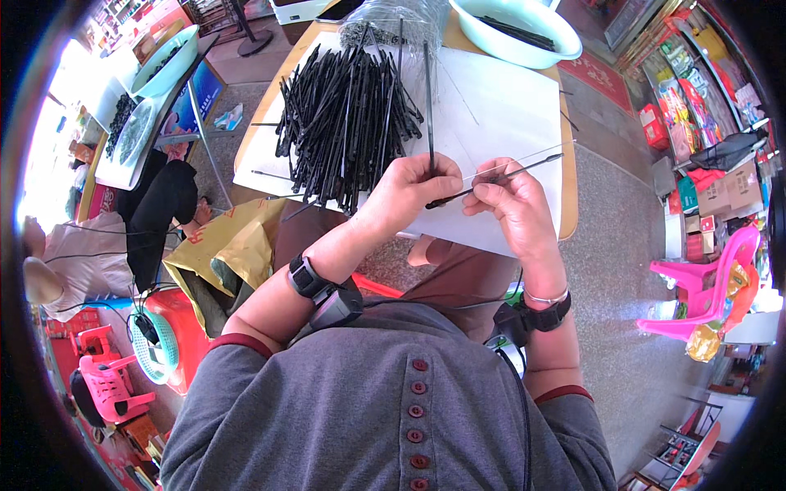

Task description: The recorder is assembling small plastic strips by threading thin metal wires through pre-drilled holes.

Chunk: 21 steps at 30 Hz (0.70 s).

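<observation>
While my right hand pinches the slim black rod near its middle, the rod lies almost level across the white paper sheet, its tip aimed toward two o'clock, so I can steady it against my fingertips. A thin pale wire runs just above it on the same slant; whether my fingers touch that too, I cannot tell. My left hand is closed around the near end of the rod and also grips a second black strip that stands up toward twelve o'clock, held upright, I judge, to keep it out of the way of the level one. Both hands meet over the near edge of the sheet, close to my body, where my elbows can stay tucked.

At eleven o'clock from my hands, a heap of black strips lies fanned on the paper, within easy reach of the left hand. Beyond it, at twelve, sits a clear bag, and at one o'clock a pale green basin with a few dark strips inside. The sheet covers the wooden table, whose bare rim shows at three o'clock. Off at nine o'clock, a seated person is beside another table, and a pink plastic chair stands at four o'clock.
</observation>
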### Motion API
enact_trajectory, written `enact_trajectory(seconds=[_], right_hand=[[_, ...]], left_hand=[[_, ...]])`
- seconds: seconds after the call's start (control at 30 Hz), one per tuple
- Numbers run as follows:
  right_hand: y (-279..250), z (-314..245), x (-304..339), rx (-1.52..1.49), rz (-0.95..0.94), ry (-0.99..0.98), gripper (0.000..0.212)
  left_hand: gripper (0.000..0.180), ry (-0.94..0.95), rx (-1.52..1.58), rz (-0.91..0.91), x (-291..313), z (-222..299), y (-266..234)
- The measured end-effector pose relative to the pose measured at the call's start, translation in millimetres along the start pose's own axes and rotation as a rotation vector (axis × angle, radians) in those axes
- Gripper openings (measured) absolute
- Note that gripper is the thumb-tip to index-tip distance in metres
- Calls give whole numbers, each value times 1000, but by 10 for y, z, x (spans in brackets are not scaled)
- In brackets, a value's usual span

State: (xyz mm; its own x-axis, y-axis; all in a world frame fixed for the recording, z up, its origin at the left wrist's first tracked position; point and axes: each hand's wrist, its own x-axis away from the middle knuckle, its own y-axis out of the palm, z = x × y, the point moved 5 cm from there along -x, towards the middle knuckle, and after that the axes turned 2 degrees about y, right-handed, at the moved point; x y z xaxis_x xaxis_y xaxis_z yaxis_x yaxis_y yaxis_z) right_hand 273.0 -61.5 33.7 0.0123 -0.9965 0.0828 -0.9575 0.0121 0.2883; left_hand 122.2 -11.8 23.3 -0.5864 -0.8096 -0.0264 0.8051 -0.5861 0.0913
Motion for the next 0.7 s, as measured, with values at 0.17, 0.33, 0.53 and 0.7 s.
enact_trajectory(seconds=[0.17, 0.33, 0.53, 0.7], right_hand=[[-41, -10, 42, 67, 40, -41, 17], [-45, -72, 113, 148, 97, -94, 14], [-41, -89, 138, 292, 212, -166, 12], [-59, -71, 106, 557, 376, -200, 9]], left_hand=[[11, 26, -120, -29, -12, -144, 12], [12, -7, 23, -17, 2, -193, 104], [16, -104, -53, -30, 22, -78, 204], [20, 62, -133, 2, -15, -56, 258]])
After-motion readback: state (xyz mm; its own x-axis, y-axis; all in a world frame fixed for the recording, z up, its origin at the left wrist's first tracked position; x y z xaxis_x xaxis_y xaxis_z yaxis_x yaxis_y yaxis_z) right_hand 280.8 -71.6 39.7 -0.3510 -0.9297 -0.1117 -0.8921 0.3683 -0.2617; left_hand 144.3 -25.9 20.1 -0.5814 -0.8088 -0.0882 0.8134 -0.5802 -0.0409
